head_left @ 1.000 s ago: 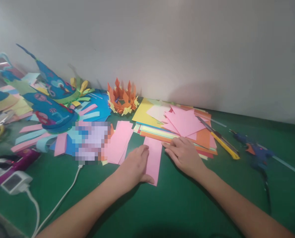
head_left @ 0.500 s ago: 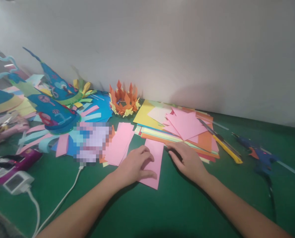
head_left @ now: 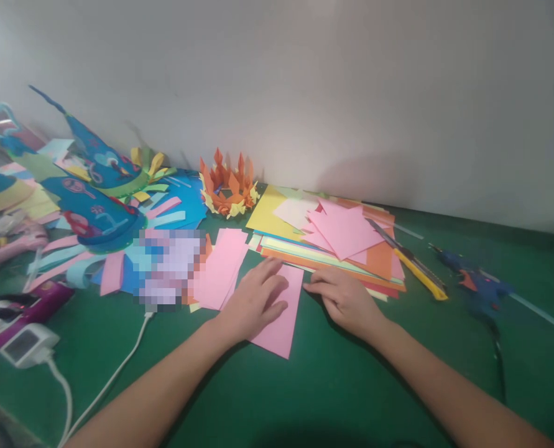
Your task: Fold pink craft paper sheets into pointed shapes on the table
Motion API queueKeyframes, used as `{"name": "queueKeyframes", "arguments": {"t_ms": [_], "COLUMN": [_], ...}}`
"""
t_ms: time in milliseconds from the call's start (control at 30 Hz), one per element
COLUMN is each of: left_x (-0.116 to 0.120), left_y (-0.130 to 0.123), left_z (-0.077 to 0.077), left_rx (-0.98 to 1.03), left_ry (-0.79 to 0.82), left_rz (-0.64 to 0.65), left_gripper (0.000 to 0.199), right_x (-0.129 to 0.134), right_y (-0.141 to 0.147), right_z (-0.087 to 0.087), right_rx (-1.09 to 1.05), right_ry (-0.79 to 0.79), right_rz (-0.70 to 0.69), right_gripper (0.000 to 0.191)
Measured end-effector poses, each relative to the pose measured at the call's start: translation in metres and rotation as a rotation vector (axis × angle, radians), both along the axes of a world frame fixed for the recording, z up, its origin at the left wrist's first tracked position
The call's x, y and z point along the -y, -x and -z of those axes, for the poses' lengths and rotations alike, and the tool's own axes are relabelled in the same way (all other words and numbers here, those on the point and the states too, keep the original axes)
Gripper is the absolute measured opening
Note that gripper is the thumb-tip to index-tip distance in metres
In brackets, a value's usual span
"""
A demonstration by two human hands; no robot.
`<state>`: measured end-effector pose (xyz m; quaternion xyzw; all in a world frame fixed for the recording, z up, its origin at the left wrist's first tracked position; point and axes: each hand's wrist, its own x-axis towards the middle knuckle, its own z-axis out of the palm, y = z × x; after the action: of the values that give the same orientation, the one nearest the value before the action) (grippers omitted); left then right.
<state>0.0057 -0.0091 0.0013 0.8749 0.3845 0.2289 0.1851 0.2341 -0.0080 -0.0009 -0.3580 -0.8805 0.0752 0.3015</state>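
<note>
A pink paper rectangle (head_left: 283,330) lies flat on the green table (head_left: 342,398). My left hand (head_left: 255,298) rests on its left part with the fingers apart, hiding some of it. Just right of the paper's upper right edge is my right hand (head_left: 344,298), its index finger pointing left and nothing visible in its grasp. More pink rectangles (head_left: 218,270) lie to the left of my left hand. Behind both hands is a stack of coloured sheets, topped by pink squares (head_left: 344,230).
A yellow cutter (head_left: 421,272) and a blue glue gun (head_left: 484,289) lie at the right. An orange paper crown (head_left: 230,193) stands near the wall. Blue cone hats (head_left: 102,208), a white cable (head_left: 130,354) and a magenta power strip (head_left: 48,305) occupy the left.
My left hand has moved slightly up along the paper, and its fingers now reach the top edge. My right hand has drawn down a little off the stack's edge. The view has shifted slightly.
</note>
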Motion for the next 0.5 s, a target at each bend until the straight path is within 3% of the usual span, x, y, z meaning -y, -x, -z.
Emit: {"name": "queueKeyframes", "arguments": {"t_ms": [200, 400, 500], "left_x": [0.0023, 0.003, 0.0019], "left_y": [-0.0005, -0.0006, 0.0013], "left_z": [-0.0012, -0.0059, -0.0034], "left_rx": [-0.124, -0.045, 0.045], "left_ry": [-0.01, 0.049, 0.118], "left_rz": [-0.017, -0.052, -0.08], "left_gripper": [0.02, 0.022, 0.022], "right_x": [0.0055, 0.0062, 0.0068], "right_y": [-0.0026, -0.0064, -0.0067], "right_z": [0.0006, 0.0, -0.0009], "right_rx": [-0.039, -0.066, -0.024], "right_ry": [0.039, -0.051, -0.011], "right_rz": [-0.004, 0.147, 0.043], "right_gripper": [0.03, 0.036, 0.032]}}
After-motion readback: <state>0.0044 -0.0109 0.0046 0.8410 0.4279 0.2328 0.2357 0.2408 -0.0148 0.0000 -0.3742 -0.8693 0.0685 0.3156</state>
